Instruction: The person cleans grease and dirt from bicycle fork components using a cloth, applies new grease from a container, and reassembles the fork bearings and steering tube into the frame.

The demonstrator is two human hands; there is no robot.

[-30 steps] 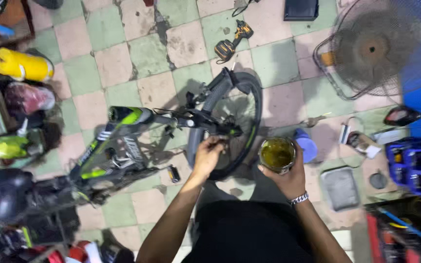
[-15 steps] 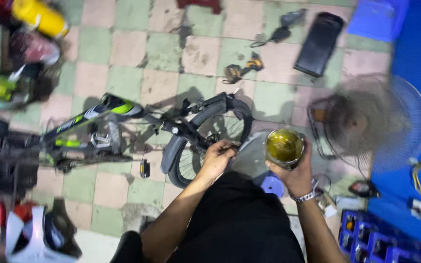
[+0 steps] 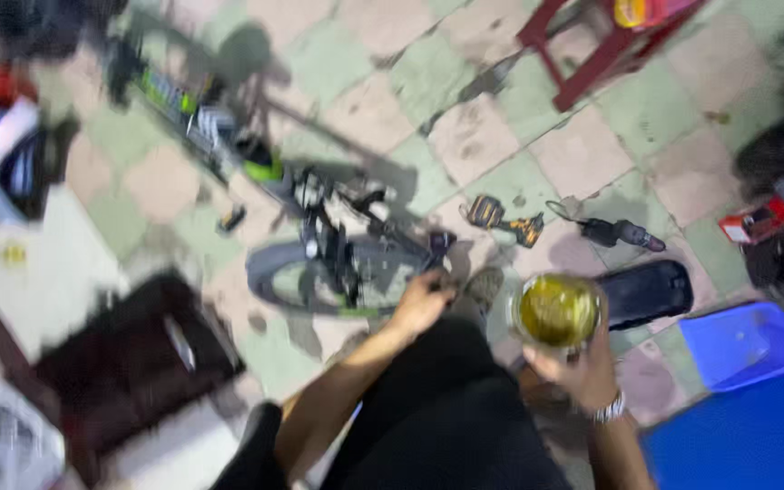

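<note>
Right hand grip is wrapped around a small round clear container of yellow-green liquid, held upright at about waist height, top open as far as the blur lets me judge. It is clear of the floor and sits above the black oblong case and beside the blue plastic bin.

Left hand reaches down to the black bicycle wheel with a green-marked rim, fingers curled at the tyre edge near the fork. Can't tell whether that grip is pinching something or just resting on the rubber; the frame is too smeared.

The bike with the green and black frame lies on its side on the worn green and beige tiled floor.

Risks as I read them:
- Spill: the container is carried one-handed while the body leans toward the wheel. Any tilt puts liquid on the dark trousers, the case or the tiles, and wet tile means a slip.
- Tripping: the yellow and black power tool and the dark handheld tool with a cord lie on the floor just beyond the wheel, near the feet.
- Wheel: if it turns under the left hand, fingers near the spokes could get caught.
- The red stool stands well apart, no issue.
</note>
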